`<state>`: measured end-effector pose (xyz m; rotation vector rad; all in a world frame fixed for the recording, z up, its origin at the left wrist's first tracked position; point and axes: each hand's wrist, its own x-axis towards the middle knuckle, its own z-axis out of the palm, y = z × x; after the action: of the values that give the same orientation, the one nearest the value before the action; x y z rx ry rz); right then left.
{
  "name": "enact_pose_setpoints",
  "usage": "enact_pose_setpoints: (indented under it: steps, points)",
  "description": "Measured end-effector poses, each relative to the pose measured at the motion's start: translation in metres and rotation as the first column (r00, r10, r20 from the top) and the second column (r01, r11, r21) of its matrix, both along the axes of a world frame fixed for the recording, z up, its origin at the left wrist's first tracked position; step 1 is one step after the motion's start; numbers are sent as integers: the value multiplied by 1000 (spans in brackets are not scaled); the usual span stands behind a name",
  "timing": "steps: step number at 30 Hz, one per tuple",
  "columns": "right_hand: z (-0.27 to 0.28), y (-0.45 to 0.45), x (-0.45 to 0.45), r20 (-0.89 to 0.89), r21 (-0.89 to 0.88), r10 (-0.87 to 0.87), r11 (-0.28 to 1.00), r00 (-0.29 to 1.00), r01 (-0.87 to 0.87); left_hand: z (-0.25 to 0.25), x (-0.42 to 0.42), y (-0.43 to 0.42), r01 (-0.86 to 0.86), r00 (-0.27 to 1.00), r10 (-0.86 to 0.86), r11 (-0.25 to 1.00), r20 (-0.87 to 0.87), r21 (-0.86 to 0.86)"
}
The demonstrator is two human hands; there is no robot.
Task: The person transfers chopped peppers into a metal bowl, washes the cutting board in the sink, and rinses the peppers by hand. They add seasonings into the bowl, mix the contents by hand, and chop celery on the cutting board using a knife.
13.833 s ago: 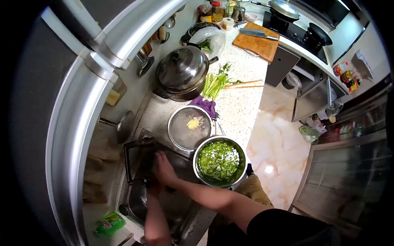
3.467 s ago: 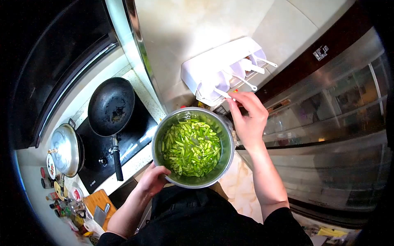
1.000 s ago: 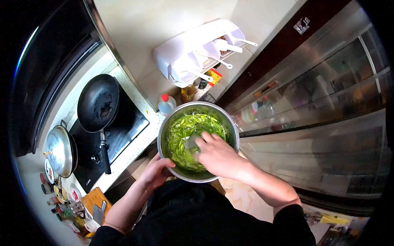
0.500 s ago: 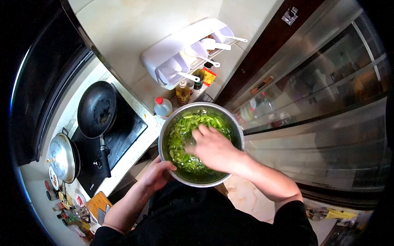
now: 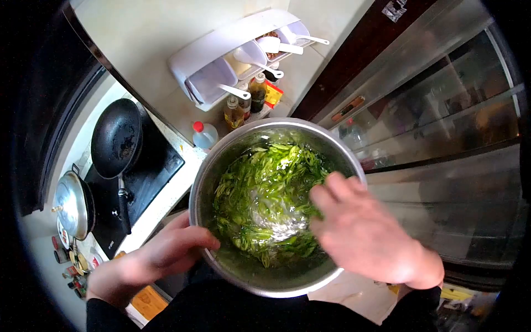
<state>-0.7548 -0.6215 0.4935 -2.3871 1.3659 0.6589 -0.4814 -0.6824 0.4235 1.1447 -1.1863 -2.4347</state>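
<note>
A large steel bowl holds water and sliced green vegetables, which lie in a swirl with bright glints on the water. My left hand grips the bowl at its lower left, thumb over the rim and the other fingers underneath, mostly out of sight. Across the right side of the bowl reaches my right hand, its bent fingertips inside by the vegetables. Motion blurs this hand, and whether it pinches anything or touches the rim is unclear.
A wok rests on the black cooktop at left, beside a lidded pot. Behind the bowl stand a red-capped bottle and sauce bottles beneath a wall-mounted seasoning rack. Sliding glass doors flank the right.
The bowl looks larger and closer. My right hand has moved from the middle of the vegetables to the bowl's right side. My left hand still holds the left rim.
</note>
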Motion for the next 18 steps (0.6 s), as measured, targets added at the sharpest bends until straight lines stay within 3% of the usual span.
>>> enact_pose_setpoints:
  steps: [1,2,4,6,8,11,18]
  points:
    - [-6,5,-5,-21,-214,-34,977,999,29,8,0,-2,14,1000,-14,1000,-9,15]
    - [-6,3,-6,-23,-204,-32,979,999,27,10,3,-2,-11,998,15,998,-68,62]
    - [4,-4,-7,158,-225,5,974,987,31,14,8,-3,-50,980,80,985,-181,165]
    - [22,0,-19,321,24,115,991,940,-130,18,11,-7,-22,979,61,981,-196,195]
    - [30,19,-31,402,-101,103,993,910,-68,25,12,-11,38,988,-10,983,-154,179]
    - [66,30,-36,343,-234,-3,968,940,89,32,10,-12,101,990,-81,981,-119,168]
    - [59,35,-52,532,-362,128,928,837,88,43,3,-8,189,981,-179,969,-75,161]
